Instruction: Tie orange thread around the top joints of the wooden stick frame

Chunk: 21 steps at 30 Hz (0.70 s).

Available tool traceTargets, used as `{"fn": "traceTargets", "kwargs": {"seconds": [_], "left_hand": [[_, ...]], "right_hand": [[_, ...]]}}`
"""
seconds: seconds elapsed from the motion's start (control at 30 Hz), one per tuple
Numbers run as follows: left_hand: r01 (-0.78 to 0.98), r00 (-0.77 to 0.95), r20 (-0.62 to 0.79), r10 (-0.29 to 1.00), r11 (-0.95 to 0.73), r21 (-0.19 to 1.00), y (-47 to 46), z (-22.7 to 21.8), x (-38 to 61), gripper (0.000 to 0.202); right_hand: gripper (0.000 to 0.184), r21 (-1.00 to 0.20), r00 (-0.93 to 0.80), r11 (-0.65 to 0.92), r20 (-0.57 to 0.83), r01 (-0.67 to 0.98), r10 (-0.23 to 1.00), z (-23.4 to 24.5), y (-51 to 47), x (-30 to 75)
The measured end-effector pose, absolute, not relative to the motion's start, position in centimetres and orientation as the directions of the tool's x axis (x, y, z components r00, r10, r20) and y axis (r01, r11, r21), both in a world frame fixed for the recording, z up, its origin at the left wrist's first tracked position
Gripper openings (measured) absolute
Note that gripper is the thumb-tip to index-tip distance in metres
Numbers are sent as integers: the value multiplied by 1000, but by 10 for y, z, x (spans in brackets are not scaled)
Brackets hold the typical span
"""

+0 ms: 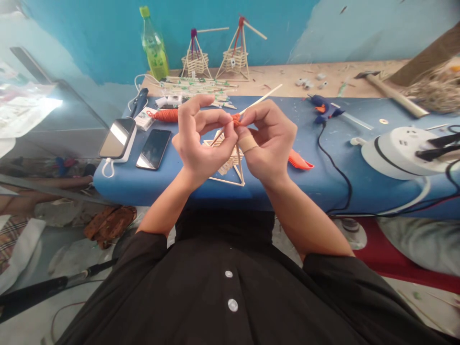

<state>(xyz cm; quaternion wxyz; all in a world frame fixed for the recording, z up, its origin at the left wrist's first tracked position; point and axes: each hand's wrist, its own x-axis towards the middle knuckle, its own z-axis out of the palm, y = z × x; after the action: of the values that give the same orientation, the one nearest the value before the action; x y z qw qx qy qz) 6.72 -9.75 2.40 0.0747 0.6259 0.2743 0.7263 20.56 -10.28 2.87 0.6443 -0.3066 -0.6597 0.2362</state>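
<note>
My left hand and my right hand meet over a small stick model that rests on the blue table. Both hands pinch at orange thread wound round a long thin stick that slants up to the right. My right thumb wears a beige plaster. The model's little basket and triangular base show between and below my palms; most of it is hidden by the hands.
On the left lie a power bank and a phone. An orange thread spool, loose sticks, two finished stick models and a green bottle stand behind. A glue gun, orange cutter, hammer and white socket reel sit right.
</note>
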Motion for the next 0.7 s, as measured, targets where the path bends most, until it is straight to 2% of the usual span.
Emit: {"fn": "traceTargets", "kwargs": {"seconds": [0.1, 0.23, 0.33, 0.4, 0.53, 0.63, 0.7], "left_hand": [[289, -164, 829, 535, -777, 559, -95, 19, 67, 69], [283, -174, 840, 514, -791, 543, -90, 12, 66, 77], [280, -155, 849, 504, -802, 527, -90, 12, 66, 81], [288, -152, 857, 492, -808, 515, -93, 16, 67, 74], [245, -203, 894, 399, -864, 440, -100, 28, 70, 49], [202, -224, 911, 346, -898, 390, -101, 31, 70, 48], [203, -196, 903, 383, -885, 419, -100, 30, 67, 55]], "right_hand": [[28, -703, 39, 710, 711, 38, 702, 29, -104, 203], [31, -685, 61, 728, 727, 10, 684, 29, -103, 200], [25, -626, 86, 778, 779, 52, 621, 31, -105, 198], [16, -567, 96, 819, 823, 86, 560, 33, -108, 197], [4, -483, 106, 870, 874, 95, 474, 37, -111, 197], [8, -553, 75, 803, 831, 222, 551, 39, -111, 198], [10, -568, 62, 768, 814, 295, 578, 40, -110, 199]]}}
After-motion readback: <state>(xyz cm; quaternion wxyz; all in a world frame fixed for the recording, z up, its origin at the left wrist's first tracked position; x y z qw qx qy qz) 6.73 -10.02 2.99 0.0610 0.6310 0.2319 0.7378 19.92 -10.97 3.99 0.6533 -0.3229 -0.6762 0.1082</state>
